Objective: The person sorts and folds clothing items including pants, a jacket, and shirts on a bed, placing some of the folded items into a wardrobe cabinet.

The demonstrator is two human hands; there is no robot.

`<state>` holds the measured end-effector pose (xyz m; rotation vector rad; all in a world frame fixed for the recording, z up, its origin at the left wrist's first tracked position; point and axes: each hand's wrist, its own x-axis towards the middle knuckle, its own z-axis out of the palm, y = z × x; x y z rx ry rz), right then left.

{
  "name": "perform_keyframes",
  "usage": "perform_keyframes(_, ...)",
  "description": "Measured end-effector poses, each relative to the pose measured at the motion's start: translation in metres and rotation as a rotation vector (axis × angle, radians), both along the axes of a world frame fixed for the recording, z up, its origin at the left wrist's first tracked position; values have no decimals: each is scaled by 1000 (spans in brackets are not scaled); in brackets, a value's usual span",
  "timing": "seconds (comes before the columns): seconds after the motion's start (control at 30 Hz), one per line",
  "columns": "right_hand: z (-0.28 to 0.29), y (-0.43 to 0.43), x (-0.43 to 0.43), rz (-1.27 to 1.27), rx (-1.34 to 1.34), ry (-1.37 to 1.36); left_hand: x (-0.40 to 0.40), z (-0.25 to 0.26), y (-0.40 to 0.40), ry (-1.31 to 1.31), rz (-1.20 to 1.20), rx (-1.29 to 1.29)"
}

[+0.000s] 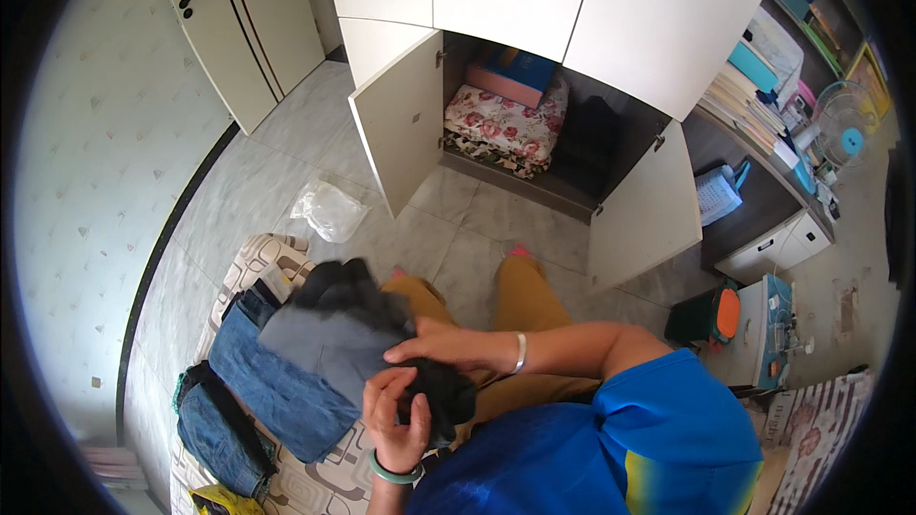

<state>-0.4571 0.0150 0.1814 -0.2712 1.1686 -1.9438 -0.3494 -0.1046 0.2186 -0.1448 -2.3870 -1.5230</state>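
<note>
A dark grey and black garment lies bunched across my lap and over the edge of the bed, partly blurred. My right hand is on it, thumb on top and fingers hidden beneath the cloth. My left hand, with a green bangle at the wrist, is at the black near end of the garment, its fingers curled; whether they grip the cloth is unclear. Beside the garment, blue jeans lie flat on the patterned bed cover. A second, rolled denim bundle lies further left.
Ahead stands a white wardrobe with its lower doors open; inside are folded floral bedding and a box. A clear plastic bag lies on the tiled floor. A bin stands at the right.
</note>
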Motion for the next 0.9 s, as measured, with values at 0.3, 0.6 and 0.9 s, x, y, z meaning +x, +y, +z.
perform_keyframes(0.3,71,123,-39,-433,253,190,-36,-8,24,188,-209,80)
perform_keyframes(0.6,89,165,-129,116,814,844,-91,-12,44,253,-257,-231)
perform_keyframes(0.9,113,95,-122,1005,958,1656,-138,5,61,220,-259,-572)
